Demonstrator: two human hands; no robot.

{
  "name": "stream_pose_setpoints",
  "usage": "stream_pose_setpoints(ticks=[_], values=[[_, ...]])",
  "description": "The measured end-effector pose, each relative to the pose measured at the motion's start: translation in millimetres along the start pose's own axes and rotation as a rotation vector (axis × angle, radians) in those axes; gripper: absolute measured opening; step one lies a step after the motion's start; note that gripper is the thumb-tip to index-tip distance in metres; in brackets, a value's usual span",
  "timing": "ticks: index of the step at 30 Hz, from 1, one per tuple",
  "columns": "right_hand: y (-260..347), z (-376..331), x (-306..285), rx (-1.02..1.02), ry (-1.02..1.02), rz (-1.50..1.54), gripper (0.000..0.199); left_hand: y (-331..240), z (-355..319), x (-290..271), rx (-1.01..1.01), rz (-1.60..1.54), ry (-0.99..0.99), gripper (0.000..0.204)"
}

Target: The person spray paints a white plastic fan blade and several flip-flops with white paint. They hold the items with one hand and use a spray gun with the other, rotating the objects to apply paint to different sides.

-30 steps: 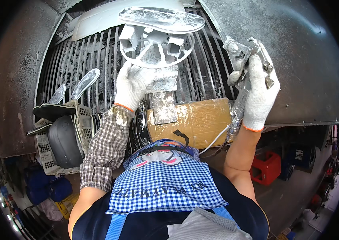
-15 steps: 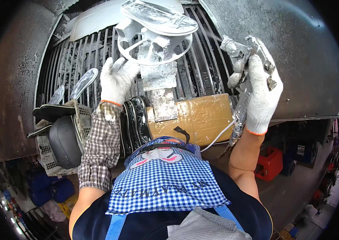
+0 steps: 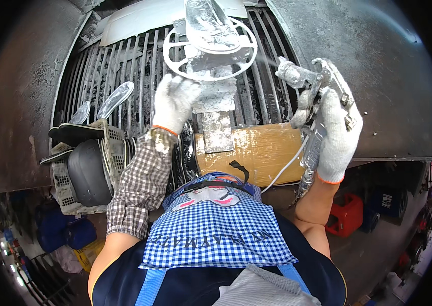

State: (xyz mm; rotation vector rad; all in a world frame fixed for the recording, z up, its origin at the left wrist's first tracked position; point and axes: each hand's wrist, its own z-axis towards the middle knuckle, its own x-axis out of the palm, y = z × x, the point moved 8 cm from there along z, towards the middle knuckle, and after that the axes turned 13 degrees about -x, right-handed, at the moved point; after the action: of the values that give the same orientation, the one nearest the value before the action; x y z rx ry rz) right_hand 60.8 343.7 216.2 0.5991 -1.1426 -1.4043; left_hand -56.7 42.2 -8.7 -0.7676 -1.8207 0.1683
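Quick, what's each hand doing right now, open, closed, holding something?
Left hand: loosely curled by the white spoked wheel; grip cannot be told.
Right hand: closed around a spray gun.

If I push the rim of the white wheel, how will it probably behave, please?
The white wheel would probably turn rather than slide, as it is round and raised above a crusted block. Its thin, open shape suggests low weight for its size. The shoe sole above it looks glossy, so it might slip.
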Motion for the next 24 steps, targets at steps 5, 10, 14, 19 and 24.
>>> stream_pose_setpoints(ticks=[5,10,14,19,24], values=[[-1.2,7.5,12.1,-0.001,0.034,-0.048,0.041,35.7,3.1,3.8,-0.12,-0.115,-0.019,0.064],[-10.2,10.8,30.8,0.065,0.122,0.052,0.041,39.7,-1.0,10.9,-0.139,-0.084,-0.005,0.091],[-29.4,22.9,35.0,0.049,0.105,0.068,0.042,37.1,-4.5,8.1,-0.13,-0.079,-0.07,0.088],[-52.9,34.7,48.9,0.057,0.137,0.137,0.045,27.5,-5.8,-4.5,-0.112,-0.092,-0.107,0.084],[-62.8,51.0,50.1,-0.026,0.112,0.118,0.041,22.0,-8.2,-7.1,-0.102,-0.08,-0.079,0.082]])
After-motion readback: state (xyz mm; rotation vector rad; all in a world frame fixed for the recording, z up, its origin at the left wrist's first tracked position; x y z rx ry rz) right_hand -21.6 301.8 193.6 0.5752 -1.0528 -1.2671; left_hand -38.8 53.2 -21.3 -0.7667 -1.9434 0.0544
